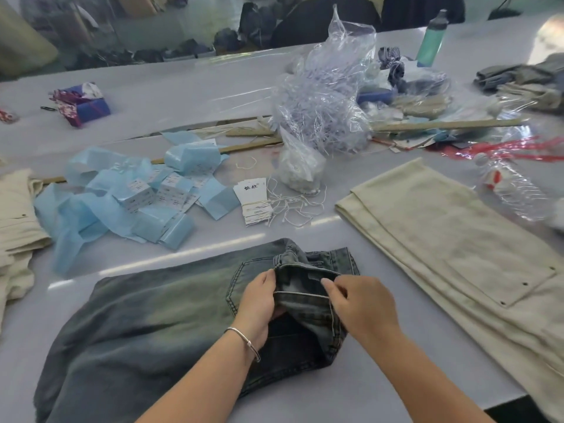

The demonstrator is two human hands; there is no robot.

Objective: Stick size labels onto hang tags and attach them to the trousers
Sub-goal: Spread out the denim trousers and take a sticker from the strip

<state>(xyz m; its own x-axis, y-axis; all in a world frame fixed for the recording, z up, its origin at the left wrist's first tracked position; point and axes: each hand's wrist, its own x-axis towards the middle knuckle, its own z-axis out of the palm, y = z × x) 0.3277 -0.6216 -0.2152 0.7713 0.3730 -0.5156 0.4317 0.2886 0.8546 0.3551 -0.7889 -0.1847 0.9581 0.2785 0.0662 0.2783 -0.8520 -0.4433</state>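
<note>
Washed dark denim trousers [152,309] lie flat on the grey table [183,93] in front of me, waistband to the right. My left hand [259,303] grips the folded-over waistband [302,279] from the left. My right hand [360,303] pinches the same waistband from the right, thumb and forefinger together at its edge. A stack of white hang tags [254,198] with white strings lies beyond the trousers. Blue strips of size labels [143,193] are heaped to the left of the tags.
Cream trousers [451,233] lie at the right, another cream pile [15,218] at the left edge. A clear bag of plastic fasteners [323,111], an empty plastic bottle [515,187], a green bottle [432,41] and a long wooden stick [442,125] crowd the far side.
</note>
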